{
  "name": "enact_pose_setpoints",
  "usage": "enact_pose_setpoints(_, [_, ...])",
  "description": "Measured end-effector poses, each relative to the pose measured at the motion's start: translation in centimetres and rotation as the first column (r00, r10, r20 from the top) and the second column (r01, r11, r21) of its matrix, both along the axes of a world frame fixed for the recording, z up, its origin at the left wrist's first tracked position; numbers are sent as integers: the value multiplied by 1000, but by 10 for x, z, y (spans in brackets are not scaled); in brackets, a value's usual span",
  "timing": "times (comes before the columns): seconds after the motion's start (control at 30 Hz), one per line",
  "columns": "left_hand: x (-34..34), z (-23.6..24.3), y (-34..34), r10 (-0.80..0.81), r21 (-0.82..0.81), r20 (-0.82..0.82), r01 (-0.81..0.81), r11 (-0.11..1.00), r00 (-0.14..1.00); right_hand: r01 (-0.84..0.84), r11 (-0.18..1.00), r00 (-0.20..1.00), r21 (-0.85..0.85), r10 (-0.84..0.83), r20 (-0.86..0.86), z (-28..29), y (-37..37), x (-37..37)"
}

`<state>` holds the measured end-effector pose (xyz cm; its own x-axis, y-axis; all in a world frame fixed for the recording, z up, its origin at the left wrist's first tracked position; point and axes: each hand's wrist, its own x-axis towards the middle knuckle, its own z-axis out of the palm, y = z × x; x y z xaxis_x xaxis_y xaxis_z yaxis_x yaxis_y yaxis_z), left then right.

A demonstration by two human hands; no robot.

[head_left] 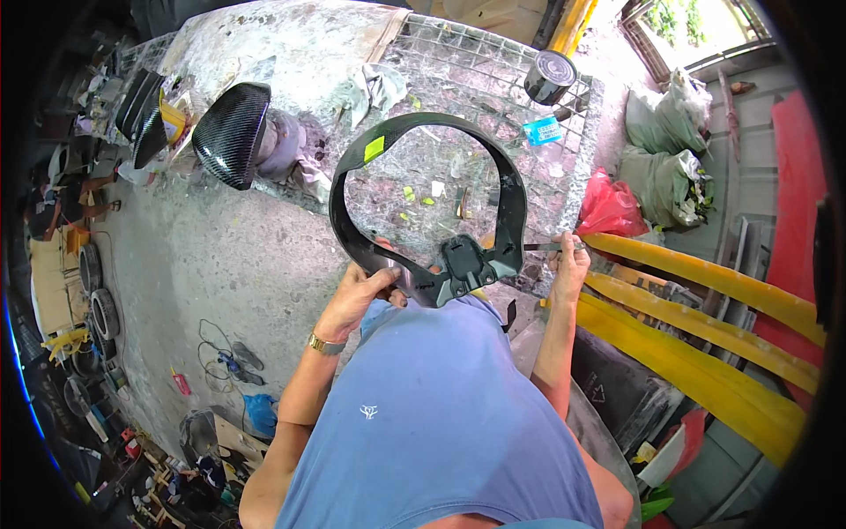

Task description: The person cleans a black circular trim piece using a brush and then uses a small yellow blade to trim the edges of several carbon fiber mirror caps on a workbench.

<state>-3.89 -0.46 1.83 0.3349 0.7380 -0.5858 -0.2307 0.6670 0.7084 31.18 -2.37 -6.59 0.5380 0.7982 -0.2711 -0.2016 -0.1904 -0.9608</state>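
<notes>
Black ring in left fingers; tin beyond, contents unclear.

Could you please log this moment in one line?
left grip: holds black ring-shaped part | right grip: holds thin dark strip | beyond: dark can, blue packet

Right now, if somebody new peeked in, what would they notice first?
Probably the big black ring in the middle, gripped at its lower left by the left hand. Next might come the shiny black curved shell at upper left, and the long yellow bars slanting across the right side.
</notes>
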Motion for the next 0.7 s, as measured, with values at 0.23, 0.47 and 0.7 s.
enact_pose_setpoints(0.23, [0,0,0,35,4,-31,-35,999,999,-11,1000,1000,3,11,-8,-1,-4,3])
enact_pose_setpoints(0.47, [-27,-6,6,87,43,-167,-81,996,982,13,1000,1000,-13,-13,28,-1,-6,5])
enact_pose_setpoints(0.7, [-61,0,11,185,114,-219,-163,980,958,-37,997,997,-72,42,65,2,-8,2])
